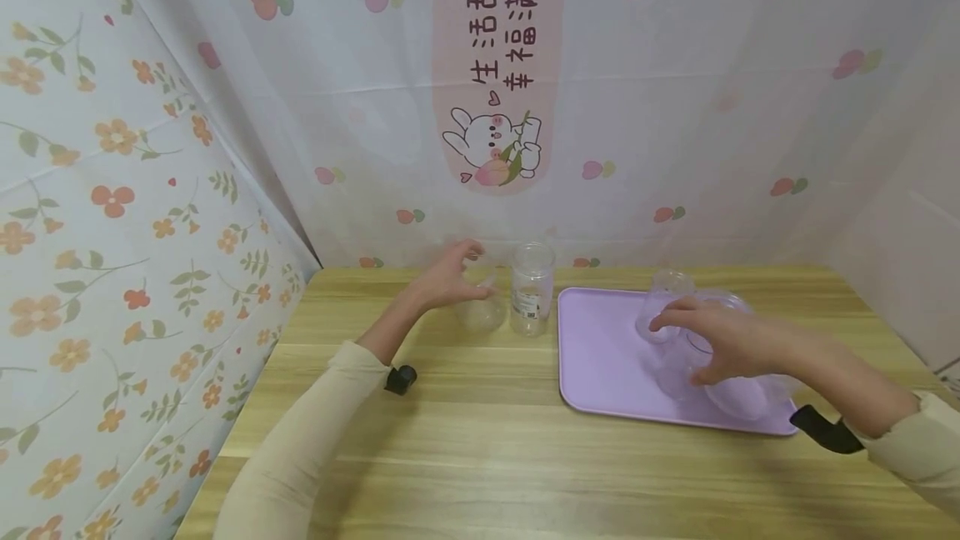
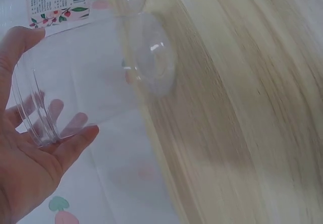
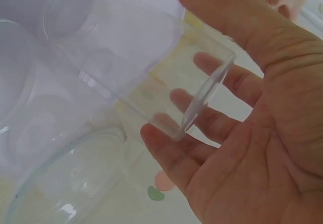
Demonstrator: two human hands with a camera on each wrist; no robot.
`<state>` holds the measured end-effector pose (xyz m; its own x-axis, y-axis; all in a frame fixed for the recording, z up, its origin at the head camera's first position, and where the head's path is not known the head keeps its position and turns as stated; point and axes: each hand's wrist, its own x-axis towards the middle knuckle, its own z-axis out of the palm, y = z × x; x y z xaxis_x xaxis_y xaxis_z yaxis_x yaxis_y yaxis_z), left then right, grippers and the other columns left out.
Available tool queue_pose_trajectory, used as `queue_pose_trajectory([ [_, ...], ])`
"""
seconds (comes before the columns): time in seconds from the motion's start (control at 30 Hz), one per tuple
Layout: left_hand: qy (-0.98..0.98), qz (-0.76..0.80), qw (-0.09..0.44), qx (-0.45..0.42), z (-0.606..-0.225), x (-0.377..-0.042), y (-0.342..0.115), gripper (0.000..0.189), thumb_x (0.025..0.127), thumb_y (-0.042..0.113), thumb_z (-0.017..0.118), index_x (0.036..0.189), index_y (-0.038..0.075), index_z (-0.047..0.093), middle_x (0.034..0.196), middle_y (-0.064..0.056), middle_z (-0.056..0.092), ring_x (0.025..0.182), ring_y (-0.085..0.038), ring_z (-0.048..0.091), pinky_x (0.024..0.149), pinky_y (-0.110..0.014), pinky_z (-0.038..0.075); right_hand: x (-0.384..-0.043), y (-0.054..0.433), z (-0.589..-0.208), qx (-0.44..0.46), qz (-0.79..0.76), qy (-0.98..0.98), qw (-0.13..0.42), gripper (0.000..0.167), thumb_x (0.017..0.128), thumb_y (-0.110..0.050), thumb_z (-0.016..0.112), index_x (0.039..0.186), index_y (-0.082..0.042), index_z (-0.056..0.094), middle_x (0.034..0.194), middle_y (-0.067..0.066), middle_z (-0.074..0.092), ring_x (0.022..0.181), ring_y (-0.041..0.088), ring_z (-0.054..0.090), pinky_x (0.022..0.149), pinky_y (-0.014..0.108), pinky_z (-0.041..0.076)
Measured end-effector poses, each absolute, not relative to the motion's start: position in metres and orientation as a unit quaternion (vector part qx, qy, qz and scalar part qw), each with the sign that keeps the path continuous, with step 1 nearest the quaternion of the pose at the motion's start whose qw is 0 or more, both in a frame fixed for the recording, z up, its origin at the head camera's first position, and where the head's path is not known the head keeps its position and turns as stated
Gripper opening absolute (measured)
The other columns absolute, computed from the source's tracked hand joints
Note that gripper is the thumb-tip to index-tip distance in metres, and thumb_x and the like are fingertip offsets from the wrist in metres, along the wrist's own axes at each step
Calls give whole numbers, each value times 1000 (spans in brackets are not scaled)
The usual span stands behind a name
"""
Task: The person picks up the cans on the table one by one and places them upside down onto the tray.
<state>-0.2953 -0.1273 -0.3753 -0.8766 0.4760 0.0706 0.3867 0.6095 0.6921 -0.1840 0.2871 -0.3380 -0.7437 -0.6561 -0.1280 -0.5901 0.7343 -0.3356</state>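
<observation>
My left hand (image 1: 450,277) is at a clear plastic jar (image 2: 101,77) on the wooden table, thumb and fingers spread around its upper end. Fingers show through its wall; firm contact cannot be made out. Just right of it stands a second clear jar (image 1: 531,294) bearing a printed label (image 2: 58,4). Over the purple tray (image 1: 600,357), my right hand (image 1: 738,344) curves loosely around one end of a clear cup (image 3: 141,67). Its thumb is apart from the cup, and the fingers show behind the clear wall.
Several other clear containers share the tray, among them a cup (image 1: 663,307) at the back and a wide-rimmed one (image 3: 65,183) beside the right hand. A printed curtain (image 1: 337,107) hangs behind the wooden table (image 1: 450,440); a floral cloth (image 1: 112,273) hangs at left.
</observation>
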Motion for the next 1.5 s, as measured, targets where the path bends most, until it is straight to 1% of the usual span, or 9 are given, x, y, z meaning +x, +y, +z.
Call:
queue_pose_trajectory([
  [0.2,878,410,49,243,-378,-292,-139,70,85,19,83,137,-7,44,141,-26,47,131,-45,47,109,-50,42,-180,295,-335,-330,-156,923,122,65,79,-33,89,133,-14,59,136,9,53,122,38,52,92,56,52],
  [0.37,869,432,32,241,-377,-286,-150,70,85,19,83,137,-5,44,138,-25,48,130,-44,47,108,-54,41,-176,304,-335,-343,-162,922,75,62,82,-43,85,132,-15,60,132,3,56,120,33,55,92,54,52],
  [0.47,865,445,28,230,-377,-282,-159,71,85,20,83,140,-2,43,141,-25,47,128,-46,48,106,-56,42,-174,310,-335,-350,-167,921,30,58,82,-39,86,129,-16,63,129,-2,59,117,28,58,91,46,54],
  [0.57,861,458,21,222,-376,-278,-167,71,86,21,83,141,0,43,142,-23,47,126,-46,49,104,-58,44,-174,315,-335,-360,-174,916,-16,55,79,-30,90,126,-16,65,125,-4,63,110,23,61,86,40,56],
  [0.73,849,478,5,224,-373,-273,-180,71,86,18,84,140,-1,44,140,-24,47,126,-48,50,102,-59,46,-174,322,-337,-381,-181,905,-66,54,75,-20,92,122,-16,66,117,-7,66,99,15,64,78,36,58],
  [0.93,840,498,-2,215,-373,-267,-189,70,86,19,84,140,1,44,141,-24,48,126,-51,49,103,-61,44,-172,327,-336,-378,-196,902,-76,50,78,-16,90,122,-16,66,117,-7,66,99,12,65,79,25,55],
  [1.17,830,518,-8,207,-375,-259,-194,69,87,22,83,142,4,44,143,-19,48,127,-45,50,103,-59,44,-168,329,-335,-368,-230,899,-64,48,82,-10,86,124,-11,66,119,-2,67,101,11,65,88,13,49],
  [1.3,823,531,-10,203,-375,-255,-195,66,88,21,83,141,6,45,143,-19,47,128,-45,50,104,-60,44,-167,329,-336,-369,-259,890,-69,51,82,-5,85,129,-11,63,119,2,67,104,12,65,91,11,46],
  [1.5,819,541,-15,193,-373,-248,-199,66,88,19,82,142,8,45,142,-16,47,129,-44,49,102,-52,48,-164,328,-339,-363,-288,883,-75,55,82,1,83,131,-13,62,118,4,67,106,11,64,92,12,47],
])
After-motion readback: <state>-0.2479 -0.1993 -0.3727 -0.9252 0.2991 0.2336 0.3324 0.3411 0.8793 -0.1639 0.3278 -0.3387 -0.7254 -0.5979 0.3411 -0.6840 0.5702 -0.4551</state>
